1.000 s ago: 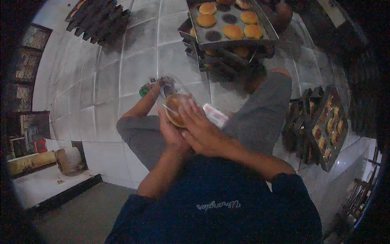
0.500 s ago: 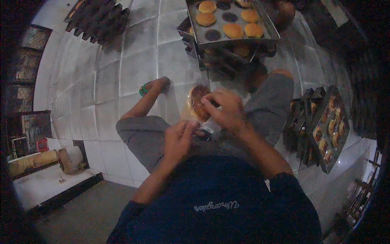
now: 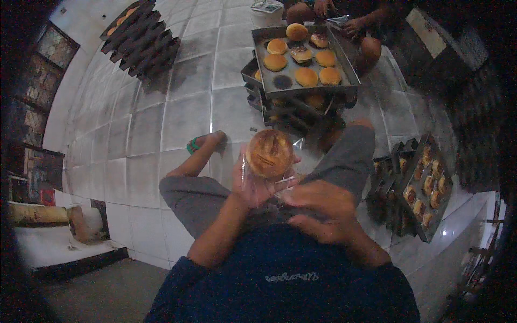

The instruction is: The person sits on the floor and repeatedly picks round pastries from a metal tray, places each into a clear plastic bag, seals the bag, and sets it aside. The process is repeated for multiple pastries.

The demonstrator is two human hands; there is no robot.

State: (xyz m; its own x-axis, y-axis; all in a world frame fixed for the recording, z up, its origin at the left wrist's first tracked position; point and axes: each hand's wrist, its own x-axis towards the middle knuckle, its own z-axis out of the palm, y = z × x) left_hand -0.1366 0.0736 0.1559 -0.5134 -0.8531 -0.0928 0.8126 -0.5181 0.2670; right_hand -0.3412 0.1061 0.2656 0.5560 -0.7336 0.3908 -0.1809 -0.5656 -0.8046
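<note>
A round brown-topped bun [image 3: 270, 153] sits on the upturned palm of my left hand [image 3: 250, 185], whose fingers curl beneath it. Clear plastic wrap [image 3: 285, 185] surrounds the bun and shines at its near edge. Close by on the right, my right hand [image 3: 326, 207] reaches toward the loose end of the plastic. Motion smears its fingers, so whether they pinch the plastic is unclear. Both hands are above my lap, between my bent legs.
Ahead, a metal tray [image 3: 344, 59] of buns tops a stack of trays. Beyond it are another person's hands [image 3: 355, 27] and a white tub [image 3: 266, 12]. More tray stacks stand at the right [image 3: 425, 188] and far left [image 3: 142, 40]. A white roll [image 3: 86, 223] lies left.
The bun has turned up onto my left palm, and my right hand has moved off it toward me. My view has tilted up, showing another person's hands. Buns cover formerly bare tray spots.
</note>
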